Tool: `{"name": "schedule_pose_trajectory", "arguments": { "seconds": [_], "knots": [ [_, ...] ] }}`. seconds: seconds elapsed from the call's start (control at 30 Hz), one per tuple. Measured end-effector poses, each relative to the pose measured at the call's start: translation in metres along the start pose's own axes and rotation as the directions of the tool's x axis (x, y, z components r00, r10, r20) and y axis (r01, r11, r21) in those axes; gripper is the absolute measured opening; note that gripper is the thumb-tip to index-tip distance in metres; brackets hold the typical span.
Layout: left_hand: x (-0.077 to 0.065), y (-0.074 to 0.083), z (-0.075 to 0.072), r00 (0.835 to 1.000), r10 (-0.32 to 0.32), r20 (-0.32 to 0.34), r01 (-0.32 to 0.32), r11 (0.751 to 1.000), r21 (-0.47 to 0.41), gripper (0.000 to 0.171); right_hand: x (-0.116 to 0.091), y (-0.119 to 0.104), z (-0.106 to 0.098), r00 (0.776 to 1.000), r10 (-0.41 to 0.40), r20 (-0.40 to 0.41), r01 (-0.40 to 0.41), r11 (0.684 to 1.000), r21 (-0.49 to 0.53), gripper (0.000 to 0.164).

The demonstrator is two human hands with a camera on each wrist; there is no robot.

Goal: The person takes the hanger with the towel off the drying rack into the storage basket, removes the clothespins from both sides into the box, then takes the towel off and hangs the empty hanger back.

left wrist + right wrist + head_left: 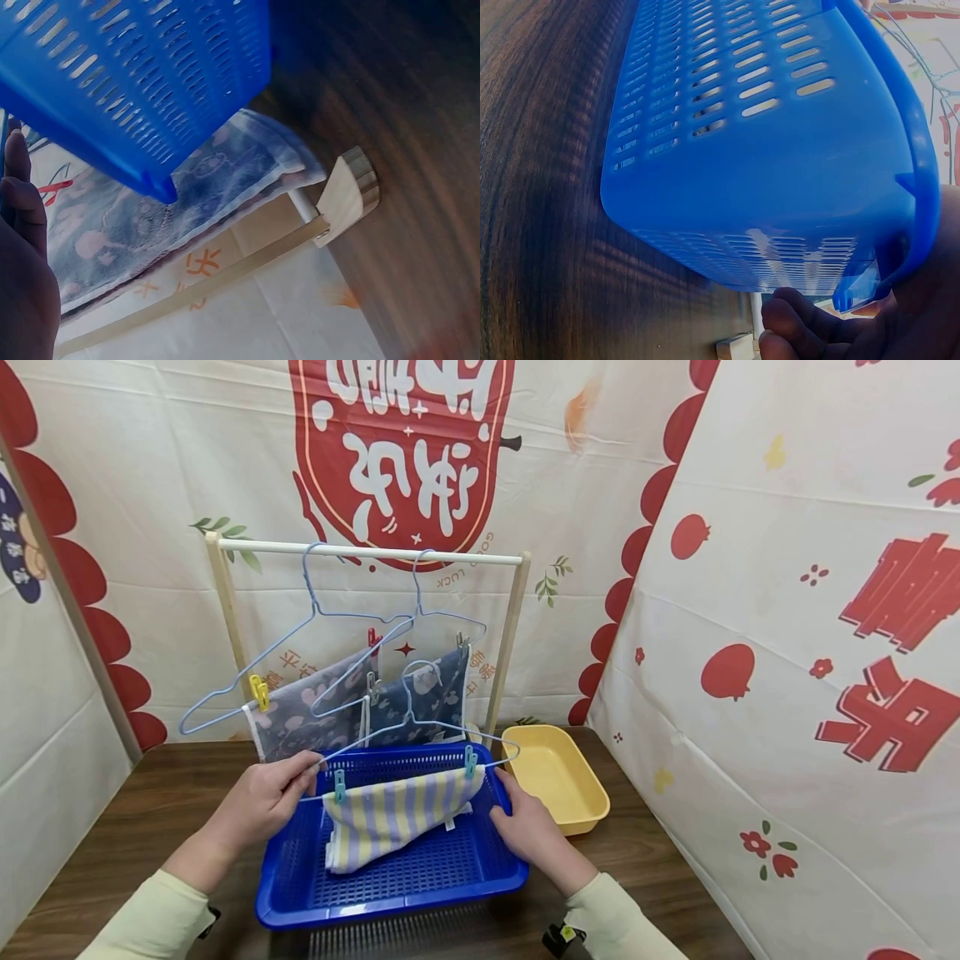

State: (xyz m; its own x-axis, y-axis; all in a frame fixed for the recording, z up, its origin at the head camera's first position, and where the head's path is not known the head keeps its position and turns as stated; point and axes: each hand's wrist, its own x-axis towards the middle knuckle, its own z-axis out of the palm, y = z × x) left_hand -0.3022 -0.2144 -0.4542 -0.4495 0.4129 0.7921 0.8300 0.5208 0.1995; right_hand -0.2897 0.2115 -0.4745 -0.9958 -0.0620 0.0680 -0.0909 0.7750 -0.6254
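Note:
My left hand (266,797) grips the left end of a light-blue wire clothes hanger (408,720) over a blue slotted basket (397,910). A yellow-and-lilac striped towel (405,814) hangs from its lower bar, held by a teal clothespin (340,785) on the left and another teal clothespin (471,762) on the right. My right hand (528,827) holds the basket's right rim, thumb on the inner side. Seen from the right wrist, the right fingers (791,322) curl outside the basket wall, below the rim. The left hand (26,225) is mostly cut off in its wrist view.
Behind the basket stands a wooden rack with a white rail (367,552). On it, two blue hangers carry a grey patterned cloth (307,710) and a dark-blue cloth (420,702), both pegged. A yellow tub (558,777) sits right of the basket on the wooden table (645,860).

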Motion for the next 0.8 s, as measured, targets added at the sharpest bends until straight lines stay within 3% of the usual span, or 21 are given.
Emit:
{"name": "schedule_pose_trajectory", "arguments": {
  "seconds": [0.53, 0.8],
  "knots": [
    [-0.014, -0.002, 0.009, 0.997, -0.070, 0.044, 0.069, 0.998, 0.004, 0.031, 0.000, 0.002, 0.002, 0.999, 0.002, -0.037, -0.001, 0.999, 0.046, 0.064],
    [-0.015, -0.001, 0.010, 0.996, -0.081, 0.043, 0.081, 0.997, 0.001, 0.031, -0.001, 0.000, -0.003, 0.997, -0.010, -0.077, 0.008, 1.000, -0.017, 0.059]
  ]
}}
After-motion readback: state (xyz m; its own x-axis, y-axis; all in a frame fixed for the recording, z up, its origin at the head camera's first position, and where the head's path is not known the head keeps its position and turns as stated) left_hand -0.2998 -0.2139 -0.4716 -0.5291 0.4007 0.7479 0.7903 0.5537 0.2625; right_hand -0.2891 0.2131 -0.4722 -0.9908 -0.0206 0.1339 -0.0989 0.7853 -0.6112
